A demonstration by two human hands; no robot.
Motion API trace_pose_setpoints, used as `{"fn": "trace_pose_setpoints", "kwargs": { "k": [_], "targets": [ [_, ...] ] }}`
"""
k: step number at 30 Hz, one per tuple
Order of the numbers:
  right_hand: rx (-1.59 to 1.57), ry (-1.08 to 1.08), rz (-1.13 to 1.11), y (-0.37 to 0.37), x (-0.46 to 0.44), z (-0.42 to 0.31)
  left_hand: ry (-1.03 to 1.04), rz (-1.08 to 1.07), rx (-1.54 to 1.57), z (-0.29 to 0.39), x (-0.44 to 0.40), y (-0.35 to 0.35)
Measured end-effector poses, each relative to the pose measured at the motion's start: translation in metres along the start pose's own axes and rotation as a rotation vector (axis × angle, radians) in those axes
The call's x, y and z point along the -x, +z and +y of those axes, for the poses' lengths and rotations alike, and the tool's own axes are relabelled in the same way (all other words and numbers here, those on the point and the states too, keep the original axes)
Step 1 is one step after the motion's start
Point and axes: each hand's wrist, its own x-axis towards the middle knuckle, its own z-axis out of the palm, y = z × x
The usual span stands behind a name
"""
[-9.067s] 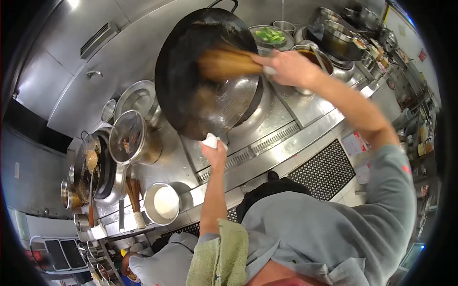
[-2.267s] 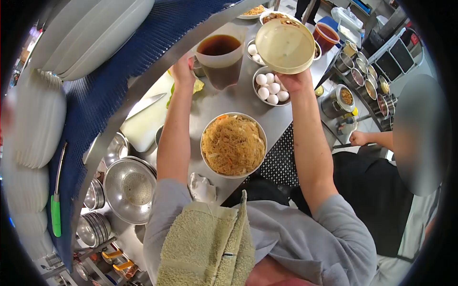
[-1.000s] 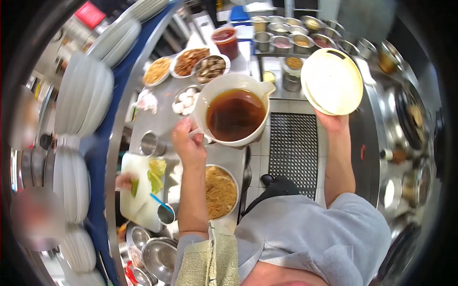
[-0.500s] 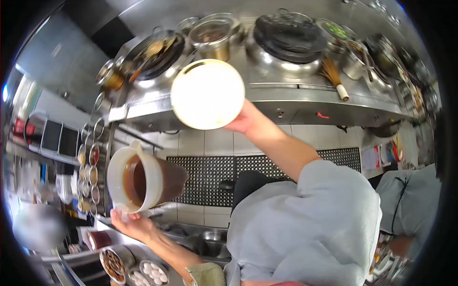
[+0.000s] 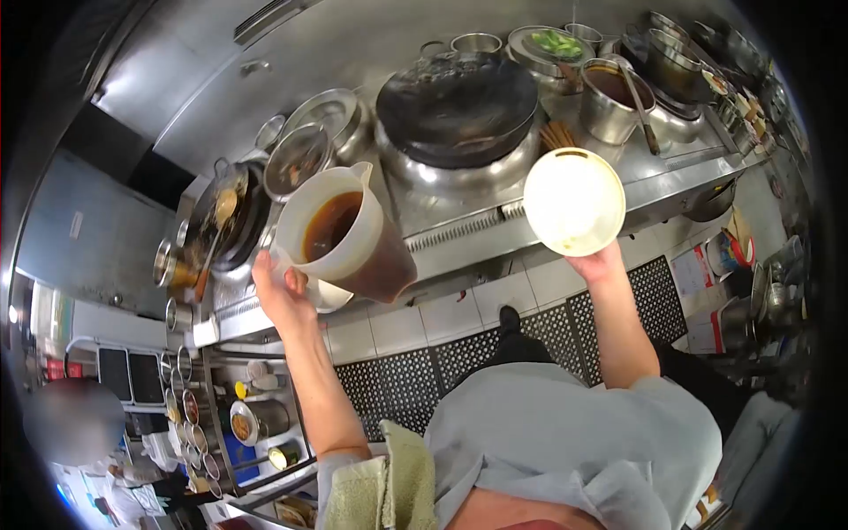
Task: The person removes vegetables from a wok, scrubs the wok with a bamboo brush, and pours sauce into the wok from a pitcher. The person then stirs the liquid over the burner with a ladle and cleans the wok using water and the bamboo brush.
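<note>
My left hand (image 5: 287,296) is closed around the handle of a translucent plastic pitcher (image 5: 384,256). Dark brown liquid fills part of the pitcher, which leans with its mouth toward me, near the stove's front edge. Over on the right, my right hand (image 5: 601,263) grips a round whitish lid (image 5: 574,203) by its lower edge; a narrow slot shows near the lid's rim. Fingers behind the lid are partly hidden. A large black wok (image 5: 458,110) sits on the burner beyond, between the two hands. The pitcher and the lid are well apart.
A steel pot of dark sauce with a ladle (image 5: 614,102), a bamboo brush (image 5: 556,135) and a plate of greens (image 5: 556,44) stand at right. Left are a strainer (image 5: 300,159) and a second wok (image 5: 252,216). Black perforated mats (image 5: 389,389) cover the floor. Another person is at lower left.
My view has turned toward the stove. The pitcher has come up from the lower left to the stove front, and the lid has shifted right, away from it. Both hands keep their hold.
</note>
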Motion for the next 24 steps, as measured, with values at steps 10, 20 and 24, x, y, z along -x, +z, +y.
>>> {"fn": "trace_pose_setpoints", "kwargs": {
  "k": [10,20,24],
  "targets": [
    [-0.010,-0.127,0.291,-0.051,-0.033,-0.085,-0.046,-0.126,-0.421,-0.096,-0.156,0.137],
    [-0.030,-0.133,0.395,-0.067,-0.051,-0.073,-0.039,-0.481,-1.112,-0.100,-0.208,0.211],
    [-0.052,-0.102,0.363,-0.063,-0.061,-0.066,0.005,-0.628,-1.189,-0.107,-0.222,0.222]
  ]
}}
